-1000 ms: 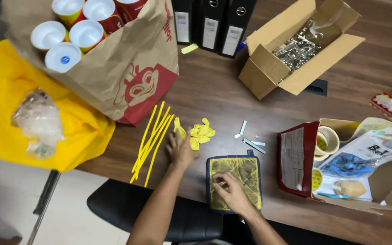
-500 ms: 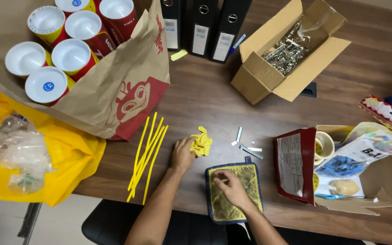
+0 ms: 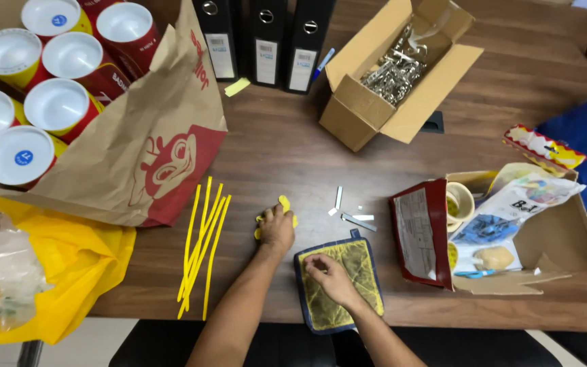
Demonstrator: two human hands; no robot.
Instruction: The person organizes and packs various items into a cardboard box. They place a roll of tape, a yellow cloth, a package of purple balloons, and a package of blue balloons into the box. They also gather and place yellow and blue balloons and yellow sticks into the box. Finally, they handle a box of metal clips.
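Brown paper bag of red cups sits at ten o'clock on the wooden table. Nearer, the blue-edged yellow pad lies at six o'clock, the right hand pinching its surface. At its ten o'clock, the left hand presses, fingers curled, on small yellow pieces.

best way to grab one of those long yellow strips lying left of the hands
Pinch a yellow strip at its near end by the table edge, coming from the front. The strips lie flat, thin and bunched, fanning apart slightly there, so fingers can slip under one end. The left hand is closest.
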